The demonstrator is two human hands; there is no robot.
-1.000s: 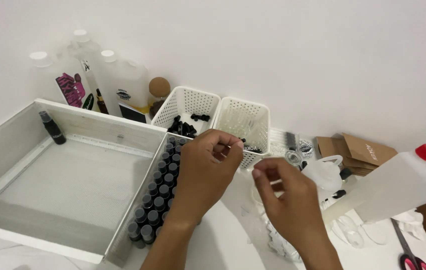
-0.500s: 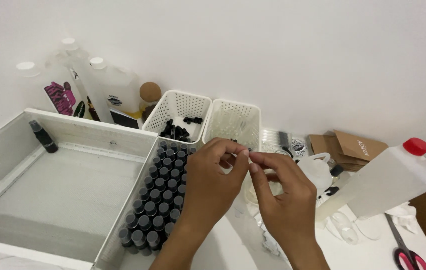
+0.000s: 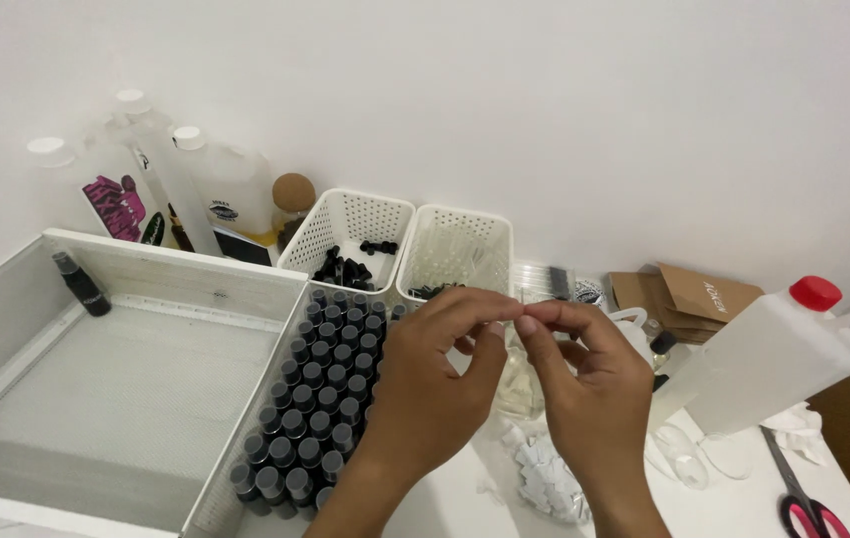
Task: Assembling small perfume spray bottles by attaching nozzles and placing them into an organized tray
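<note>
Head view, both hands, left hand (image 3: pixel 435 384) and right hand (image 3: pixel 584 384), fingertips pinched on a tiny clear piece (image 3: pixel 507 321), mostly hidden.

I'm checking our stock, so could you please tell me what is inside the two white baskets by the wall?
The left basket holds a few small black caps. The right basket shows some dark pieces at its front; the left hand covers the rest of its front edge.
</note>
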